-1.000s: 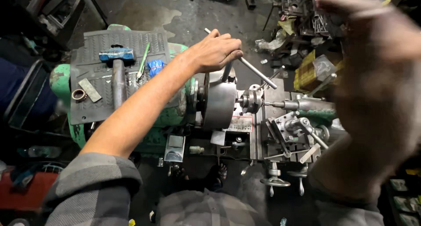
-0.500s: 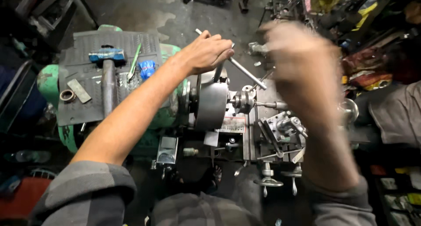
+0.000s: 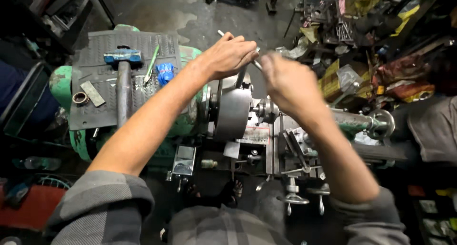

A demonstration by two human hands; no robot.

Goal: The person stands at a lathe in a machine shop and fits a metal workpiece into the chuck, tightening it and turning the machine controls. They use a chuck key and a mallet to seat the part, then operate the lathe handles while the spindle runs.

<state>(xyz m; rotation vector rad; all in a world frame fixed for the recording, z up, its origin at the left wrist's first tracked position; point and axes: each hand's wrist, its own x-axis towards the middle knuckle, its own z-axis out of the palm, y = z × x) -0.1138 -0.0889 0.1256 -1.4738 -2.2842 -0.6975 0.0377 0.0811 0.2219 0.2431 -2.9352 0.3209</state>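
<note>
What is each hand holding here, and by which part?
Left hand grips the thin metal T-handle bar of the chuck key near its middle, above the grey lathe chuck. Right hand is blurred; its hold cannot be told.

Dull grey steel chuck (image 3: 233, 112); ribbed matt rubber mat (image 3: 102, 50)

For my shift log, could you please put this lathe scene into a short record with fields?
machine: green lathe seen from above
left hand: gripped on the chuck key standing in the chuck
right hand: blurred, at the key's cross bar, above the chuck
mat: holds a hammer, a bearing ring and a green stick
tailstock: right of the chuck
</note>
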